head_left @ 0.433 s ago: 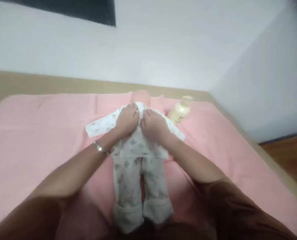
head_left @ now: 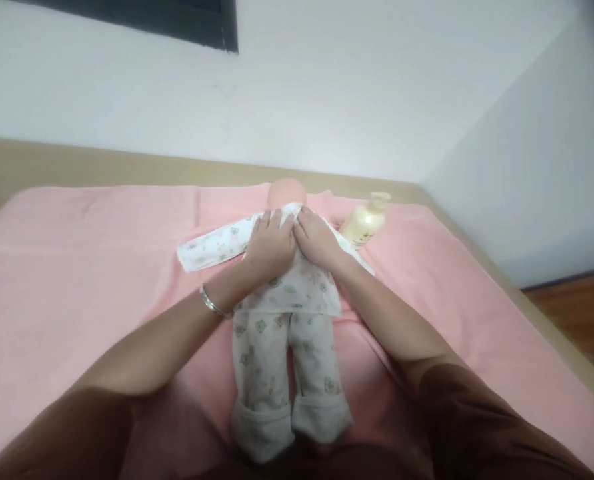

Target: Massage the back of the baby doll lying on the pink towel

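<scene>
1. Shirt (head_left: 301,293): on pink blanket (head_left: 77,267), collar beside doll's head (head_left: 287,192); left-side sleeve laid out straight.
2. Left hand (head_left: 273,247), right hand (head_left: 317,239): both on neckline; whether pinching cloth, cannot tell.
3. Front: hidden by hands; fastening unconfirmed, judged unfinished.
4. Trousers (head_left: 264,347): below hem, cuffs folded; judged done.
5. Bottle (head_left: 364,223): near right-side sleeve, untouched.

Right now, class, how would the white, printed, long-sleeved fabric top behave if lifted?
The top would probably hang floppy: its sleeve lies flat. It seems light, judging by its thin hem. It may resist where the left hand and right hand touch it.
</scene>
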Demonstrator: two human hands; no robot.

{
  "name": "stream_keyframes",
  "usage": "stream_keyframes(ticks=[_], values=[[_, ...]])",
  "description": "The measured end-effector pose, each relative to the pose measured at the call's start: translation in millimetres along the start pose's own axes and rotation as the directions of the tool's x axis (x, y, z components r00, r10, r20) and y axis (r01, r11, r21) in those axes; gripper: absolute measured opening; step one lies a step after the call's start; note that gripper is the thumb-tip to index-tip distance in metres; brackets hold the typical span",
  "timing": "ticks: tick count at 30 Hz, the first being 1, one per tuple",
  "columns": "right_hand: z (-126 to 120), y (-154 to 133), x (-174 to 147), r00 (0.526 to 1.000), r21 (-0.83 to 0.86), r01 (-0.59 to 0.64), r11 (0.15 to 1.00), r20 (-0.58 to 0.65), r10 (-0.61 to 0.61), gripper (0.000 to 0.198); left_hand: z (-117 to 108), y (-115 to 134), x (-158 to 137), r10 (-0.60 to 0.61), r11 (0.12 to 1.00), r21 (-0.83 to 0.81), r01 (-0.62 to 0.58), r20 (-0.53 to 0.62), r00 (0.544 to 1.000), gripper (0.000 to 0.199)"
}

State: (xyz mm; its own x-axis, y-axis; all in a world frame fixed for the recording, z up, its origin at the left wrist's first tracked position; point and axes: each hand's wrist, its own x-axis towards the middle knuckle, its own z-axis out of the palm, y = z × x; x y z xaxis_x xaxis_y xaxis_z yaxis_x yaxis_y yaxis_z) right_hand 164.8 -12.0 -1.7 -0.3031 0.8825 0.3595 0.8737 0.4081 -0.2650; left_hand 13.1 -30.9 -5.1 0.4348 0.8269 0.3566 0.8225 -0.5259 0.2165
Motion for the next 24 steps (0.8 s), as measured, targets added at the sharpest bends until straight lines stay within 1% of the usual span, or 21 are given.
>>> stream_keyframes(ticks=[3,5,6,7,9,11,13,14,16,18,21,24], values=[[-1.9,-8.8,-5.1,0.996,-0.029,-0.064,0.998,0.063,0.066,0.045,2.4,-7.3,5.4,0.034,0.999,-0.023,-0.034,-0.016,0.999,0.047],[-3.4,-20.7,-12.1,0.995,-0.080,-0.076,0.994,0.061,0.081,0.048,3.7,-19.1,13.4,0.077,0.996,-0.050,-0.076,0.003,0.997,0.041],[-3.8,-27.4,-16.3,0.996,-0.109,-0.075,0.991,0.043,0.081,0.049,4.0,-25.4,17.9,0.079,0.994,-0.076,-0.077,0.022,0.997,0.038],[-4.0,-33.9,-20.4,0.997,-0.137,-0.070,0.988,0.024,0.074,0.051,4.1,-31.3,22.2,0.062,0.992,-0.112,-0.057,0.042,0.997,0.035],[-3.9,-44.6,-27.1,0.999,-0.177,-0.048,0.983,-0.005,0.048,0.053,4.0,-39.7,28.8,-0.015,0.981,-0.193,0.029,0.075,0.997,0.032],[-3.8,-49.4,-29.8,1.000,-0.179,-0.027,0.983,-0.007,0.026,0.052,4.9,-42.4,30.9,-0.080,0.968,-0.230,0.096,0.079,0.994,0.030],[-3.8,-46.9,-27.5,0.999,-0.135,-0.033,0.990,0.003,0.034,0.052,7.6,-40.0,27.9,-0.097,0.977,-0.186,0.103,0.042,0.994,0.032],[-3.8,-43.1,-24.8,0.999,-0.099,-0.044,0.994,0.012,0.046,0.052,9.7,-37.5,25.0,-0.093,0.984,-0.153,0.092,0.003,0.996,0.034],[-3.8,-32.3,-17.6,0.997,-0.019,-0.060,0.998,0.046,0.061,0.054,14.5,-32.2,18.0,-0.061,0.994,-0.093,0.053,-0.095,0.994,0.040],[-4.4,-20.6,-10.4,0.995,0.048,-0.050,0.998,0.090,0.046,0.055,19.3,-28.1,12.0,-0.016,0.998,-0.058,0.007,-0.165,0.986,0.047],[-7.1,-8.7,-3.7,0.994,0.116,-0.007,0.993,0.106,-0.006,0.049,24.1,-26.4,7.9,-0.008,0.998,-0.067,-0.004,-0.177,0.984,0.053],[-11.4,-6.6,-2.5,0.997,0.171,0.000,0.985,0.071,-0.012,0.040,25.5,-27.2,8.2,-0.085,0.985,-0.162,0.058,-0.162,0.983,0.053]])
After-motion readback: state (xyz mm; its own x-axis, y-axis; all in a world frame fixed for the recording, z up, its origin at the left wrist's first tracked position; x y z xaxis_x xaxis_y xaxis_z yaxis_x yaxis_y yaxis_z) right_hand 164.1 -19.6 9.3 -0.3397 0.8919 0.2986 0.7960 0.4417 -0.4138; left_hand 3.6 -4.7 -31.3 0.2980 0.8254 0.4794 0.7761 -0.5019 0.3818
